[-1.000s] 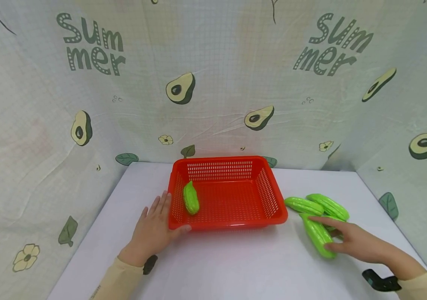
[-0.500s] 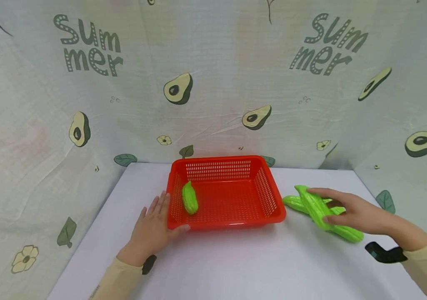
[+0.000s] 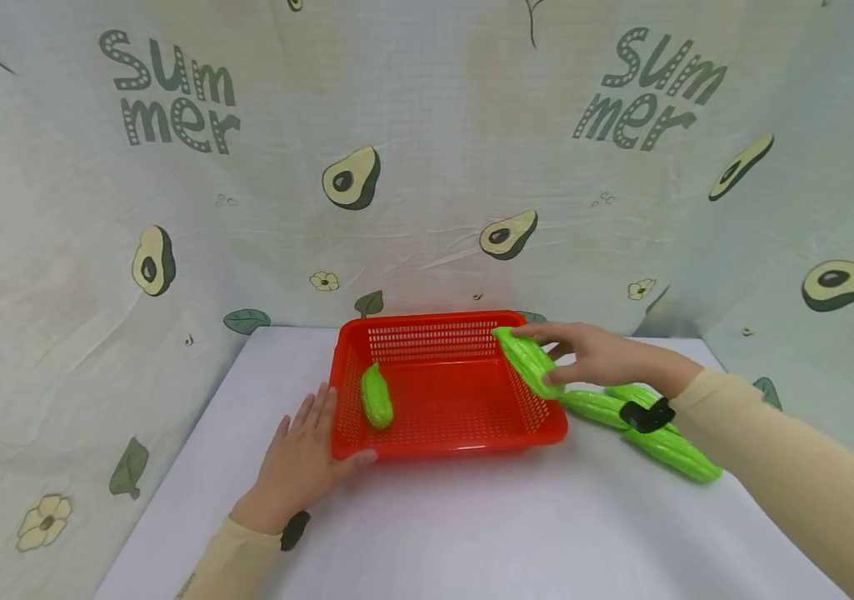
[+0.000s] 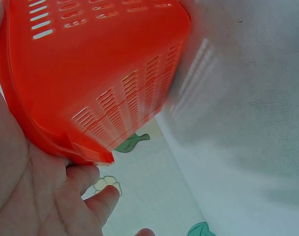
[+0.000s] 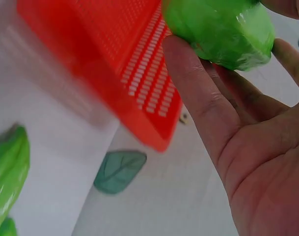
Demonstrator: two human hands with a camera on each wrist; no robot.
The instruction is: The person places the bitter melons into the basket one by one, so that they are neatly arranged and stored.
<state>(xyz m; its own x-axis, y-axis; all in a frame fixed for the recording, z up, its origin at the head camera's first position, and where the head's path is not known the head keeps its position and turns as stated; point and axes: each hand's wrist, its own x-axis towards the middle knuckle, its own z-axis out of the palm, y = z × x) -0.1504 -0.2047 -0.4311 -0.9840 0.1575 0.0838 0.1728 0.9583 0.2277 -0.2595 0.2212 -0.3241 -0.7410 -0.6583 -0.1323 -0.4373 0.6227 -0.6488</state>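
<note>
In the head view a red plastic basket [image 3: 449,450] stands on the table, with one green bitter melon [image 3: 377,398] lying at its left side. My left hand [image 3: 299,454] lies against the basket's left front corner, fingers straight and touching the rim. My right hand [image 3: 599,358] pinches another bitter melon [image 3: 527,362] between thumb and fingers, raised over the basket's right rim. The right wrist view shows this held bitter melon [image 5: 223,32] at the fingertips, partly cut off by the frame. Beneath the right forearm, more bitter melons [image 3: 670,454] lie in a loose group, partly hidden.
The white table [image 3: 456,525] extends in front of the basket. A pale cloth [image 3: 427,167] printed with avocados and lettering hangs behind and along both sides. In the left wrist view, the basket's slotted wall [image 4: 90,64] is close to the hand.
My right hand has lifted a bitter melon from the group and carried it left and away from me, to over the basket's right rim. My left hand has stayed at the basket.
</note>
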